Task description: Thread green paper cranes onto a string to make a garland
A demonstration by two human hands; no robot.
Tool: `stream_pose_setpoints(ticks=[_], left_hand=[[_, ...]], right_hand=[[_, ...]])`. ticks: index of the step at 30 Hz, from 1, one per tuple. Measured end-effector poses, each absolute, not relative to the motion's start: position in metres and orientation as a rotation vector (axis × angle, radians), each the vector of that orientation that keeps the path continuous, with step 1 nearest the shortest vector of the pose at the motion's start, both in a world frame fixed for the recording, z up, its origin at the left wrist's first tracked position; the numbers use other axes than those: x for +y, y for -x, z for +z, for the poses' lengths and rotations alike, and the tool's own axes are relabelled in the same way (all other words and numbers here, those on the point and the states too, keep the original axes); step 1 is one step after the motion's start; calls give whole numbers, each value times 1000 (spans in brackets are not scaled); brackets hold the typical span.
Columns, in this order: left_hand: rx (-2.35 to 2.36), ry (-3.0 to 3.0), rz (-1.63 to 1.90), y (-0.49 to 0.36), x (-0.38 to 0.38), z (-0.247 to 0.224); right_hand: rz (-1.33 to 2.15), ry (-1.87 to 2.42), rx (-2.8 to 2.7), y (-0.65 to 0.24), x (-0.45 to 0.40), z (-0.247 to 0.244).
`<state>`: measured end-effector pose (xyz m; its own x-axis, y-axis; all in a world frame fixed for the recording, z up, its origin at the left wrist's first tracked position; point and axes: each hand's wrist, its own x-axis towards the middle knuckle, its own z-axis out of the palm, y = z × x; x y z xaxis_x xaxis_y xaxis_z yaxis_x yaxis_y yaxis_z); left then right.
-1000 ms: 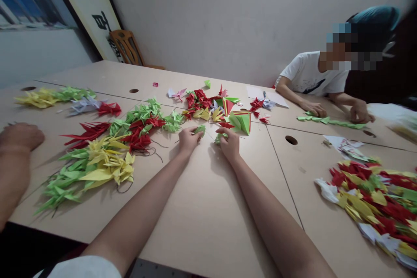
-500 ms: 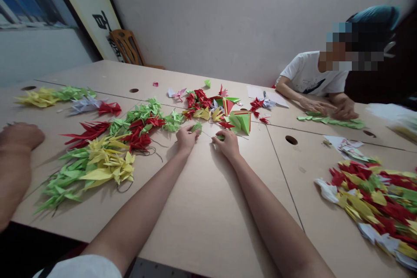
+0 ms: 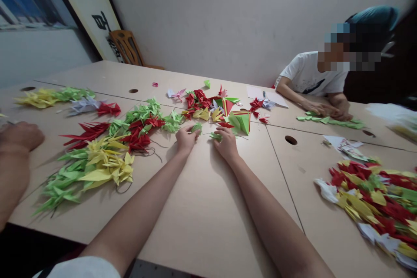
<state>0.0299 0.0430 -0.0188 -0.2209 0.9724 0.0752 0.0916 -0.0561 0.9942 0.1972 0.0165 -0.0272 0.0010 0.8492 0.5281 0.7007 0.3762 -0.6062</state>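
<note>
Near the middle of the table, my left hand (image 3: 186, 139) pinches a small green folded paper (image 3: 196, 127) between thumb and fingers. To its right, my right hand (image 3: 226, 142) has its fingers curled around another green paper piece (image 3: 215, 136), whose left end sticks out past the fingertips. A thin thread shows between the two hands. Just beyond them lie a green paper fan shape (image 3: 240, 122) with a red and yellow edge, red folded cranes (image 3: 199, 100) and yellow ones (image 3: 202, 114).
Strung green, red and yellow cranes (image 3: 110, 156) cover the left side. A large mixed pile (image 3: 378, 195) lies at the right. Another person's hand (image 3: 24, 135) rests at the far left; a person (image 3: 314, 82) across the table handles green pieces (image 3: 330, 120).
My right hand has opened its fingers a little, and more of its green piece shows. My left hand stays put. The person across has shifted their hands slightly left.
</note>
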Motion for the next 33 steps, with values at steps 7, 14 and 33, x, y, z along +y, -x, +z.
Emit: stream_pose_setpoints(ticks=[7,14,33], left_hand=[[1397,-1211,1378,-29,41,-17],[1371,-1234,1390,-28,44,-23],[1345,-1163,1393,-30,42,-19]], right_hand=[[479,1279,-1767,-193,12,-23],[460,1291,-1803,-190,9,-19],[954,1236,-1439,-183,6,-19]])
